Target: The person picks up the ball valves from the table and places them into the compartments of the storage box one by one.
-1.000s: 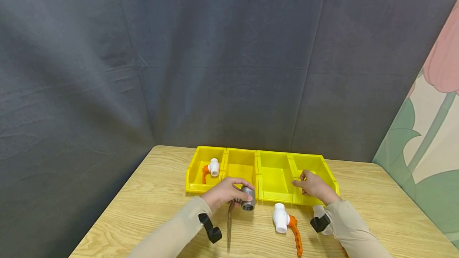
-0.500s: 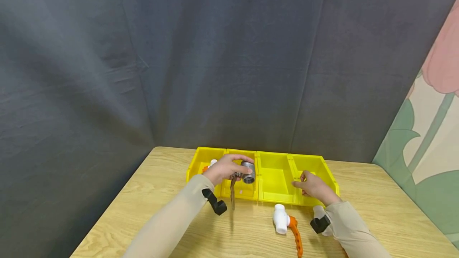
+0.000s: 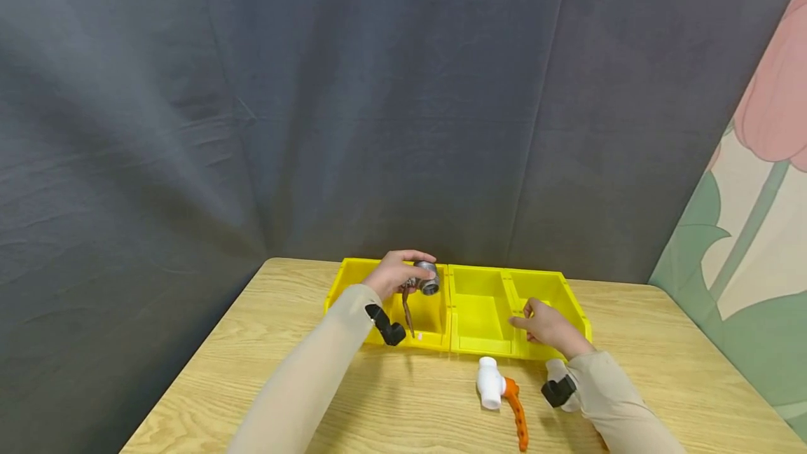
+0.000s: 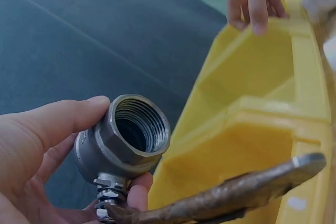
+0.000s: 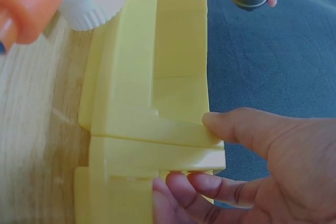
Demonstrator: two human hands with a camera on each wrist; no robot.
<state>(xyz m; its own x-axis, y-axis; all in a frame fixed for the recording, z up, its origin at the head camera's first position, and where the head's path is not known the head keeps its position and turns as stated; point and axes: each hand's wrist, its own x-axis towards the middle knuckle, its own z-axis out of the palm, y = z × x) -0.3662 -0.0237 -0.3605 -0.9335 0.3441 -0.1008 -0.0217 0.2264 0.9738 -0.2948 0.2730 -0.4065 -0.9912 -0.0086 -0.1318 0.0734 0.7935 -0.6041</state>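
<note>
My left hand (image 3: 392,275) holds a metal ball valve (image 4: 123,140) above the second yellow bin from the left. Its threaded opening shows in the left wrist view, and its long, worn lever (image 4: 226,198) hangs down toward the bin's front. My right hand (image 3: 550,328) pinches the joined side walls (image 5: 157,150) of the two rightmost yellow bins, thumb on one side and fingers on the other. In front of the bins lies a white plastic ball valve (image 3: 490,384) with an orange handle (image 3: 518,415).
Several yellow bins (image 3: 482,347) stand in a row on the wooden table (image 3: 252,356). Another white valve (image 3: 556,370) lies partly hidden under my right wrist. A dark curtain (image 3: 403,104) hangs behind the table, and a flower-patterned panel (image 3: 750,286) is at the right.
My left hand has lifted the metal ball valve from in front of the bins up and back over the second bin, covering the leftmost bin's white valve. My right hand stays put.
</note>
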